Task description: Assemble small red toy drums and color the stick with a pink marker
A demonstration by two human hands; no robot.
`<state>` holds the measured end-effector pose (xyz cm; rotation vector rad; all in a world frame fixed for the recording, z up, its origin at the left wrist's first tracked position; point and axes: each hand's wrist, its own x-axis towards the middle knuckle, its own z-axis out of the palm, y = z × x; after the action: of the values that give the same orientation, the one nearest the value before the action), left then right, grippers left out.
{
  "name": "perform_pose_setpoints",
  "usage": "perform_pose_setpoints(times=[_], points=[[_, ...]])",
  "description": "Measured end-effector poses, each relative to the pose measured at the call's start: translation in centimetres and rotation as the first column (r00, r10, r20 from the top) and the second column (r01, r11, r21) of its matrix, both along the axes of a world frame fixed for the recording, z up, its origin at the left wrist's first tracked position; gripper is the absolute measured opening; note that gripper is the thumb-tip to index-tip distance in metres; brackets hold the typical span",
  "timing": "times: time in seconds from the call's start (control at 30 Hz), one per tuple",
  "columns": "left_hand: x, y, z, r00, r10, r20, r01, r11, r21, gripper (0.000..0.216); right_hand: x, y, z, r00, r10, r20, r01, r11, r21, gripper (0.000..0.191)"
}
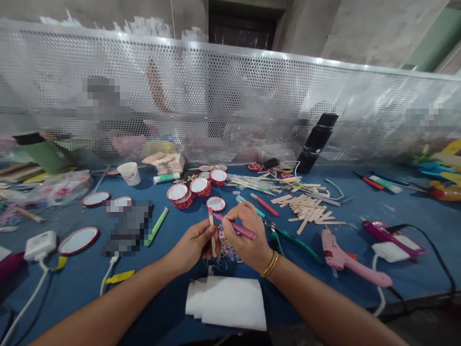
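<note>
My left hand (197, 244) grips a wooden craft stick (212, 222) upright, its top end coloured red-pink. In my right hand (248, 235) is a purple-pink marker pen (240, 228), held like a pencil with its tip at the coloured end of the stick. Whether the tip touches the wood I cannot tell. Behind and below my hands lies a tangle of coloured thread (228, 249). Folded white cloth or paper (232, 302) rests on the blue table nearest me. A white disc with a red rim (216, 204) lies just beyond the stick.
Loose craft sticks (306, 207), green-handled pliers (300, 244) and a pink glue gun (355, 262) lie to the right. Red-rimmed round pieces (183, 196) are stacked behind. A phone (128, 228) and paper cup (129, 174) stand left. A perforated metal screen (230, 96) borders the back.
</note>
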<state>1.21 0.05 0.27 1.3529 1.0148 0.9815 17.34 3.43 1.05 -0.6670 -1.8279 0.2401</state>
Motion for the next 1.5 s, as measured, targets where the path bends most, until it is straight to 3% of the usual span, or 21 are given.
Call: perform_pose_setpoints(times=[1.5], points=[[0.06,0.08,0.03,0.996,0.008,-0.086,-0.007,1.000,0.015,0.049,-0.07,-0.09,0.26,1.000,-0.024,-0.013,0.024,0.999,0.029,0.017]])
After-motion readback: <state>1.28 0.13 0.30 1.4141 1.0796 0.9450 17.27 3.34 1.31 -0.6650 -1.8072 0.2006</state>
